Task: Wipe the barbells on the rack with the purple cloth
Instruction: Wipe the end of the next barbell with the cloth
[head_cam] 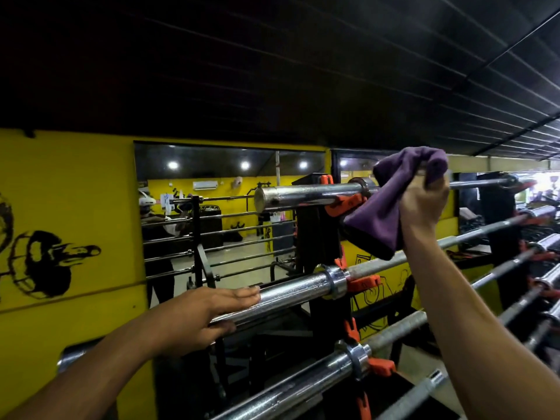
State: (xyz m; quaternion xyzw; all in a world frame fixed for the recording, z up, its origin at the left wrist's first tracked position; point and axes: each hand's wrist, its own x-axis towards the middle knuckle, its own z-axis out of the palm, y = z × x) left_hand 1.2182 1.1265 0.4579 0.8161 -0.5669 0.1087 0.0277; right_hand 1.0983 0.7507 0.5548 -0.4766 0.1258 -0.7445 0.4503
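Note:
Several chrome barbells lie across a black rack with orange hooks. My right hand grips the purple cloth wrapped over the shaft of the top barbell, just right of its sleeve. The cloth hangs down below the bar. My left hand holds the sleeve of the second barbell, fingers laid over the top and thumb underneath. A third barbell lies lower, nearer to me.
A yellow wall with black drawings stands behind the rack, with a mirror reflecting the gym. More barbell ends and orange hooks crowd the right side. A dark ceiling hangs low overhead.

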